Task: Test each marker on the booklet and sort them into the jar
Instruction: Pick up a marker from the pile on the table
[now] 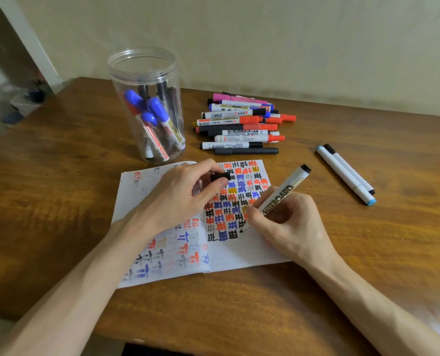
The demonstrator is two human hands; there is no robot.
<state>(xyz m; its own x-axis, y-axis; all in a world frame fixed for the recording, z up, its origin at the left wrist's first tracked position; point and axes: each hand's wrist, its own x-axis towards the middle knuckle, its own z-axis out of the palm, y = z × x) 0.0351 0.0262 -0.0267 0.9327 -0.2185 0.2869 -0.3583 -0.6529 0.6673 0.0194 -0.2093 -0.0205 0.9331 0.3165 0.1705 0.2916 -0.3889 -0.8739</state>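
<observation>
Head view. Task looks abt mid-way, by my read. The jar [147, 73] stands far left on the tabletop [59, 201], no lid on. It holds a handful of sorted markers [157, 116]: blue caps, some black, at least one red. They stand tilted inside, w/ room for more.

Right of the jar, on the far side of the booklet [239, 253], lies a pile of loose markers [239, 124]. Red, black, blue, pink, prob. a dozen or more, and I'd guess these are left to test. Two more pens [347, 173] lie side by side at far right, well apart from the pile. Rejects or waiting, can't tell.

The booklet lies open, near centre. Its right page is packed w/ rows of test marks in black, blue, red, w/ a blank strip along the near edge. The left page has fainter marks.

The right grip [285, 222] is closed round a white whiteboard marker [280, 196], uncapped, tip down on the right page by the nearest row of marks. The left grip [185, 194] pinches the black cap [220, 176] betw. thumb and fingers, over the booklet.
</observation>
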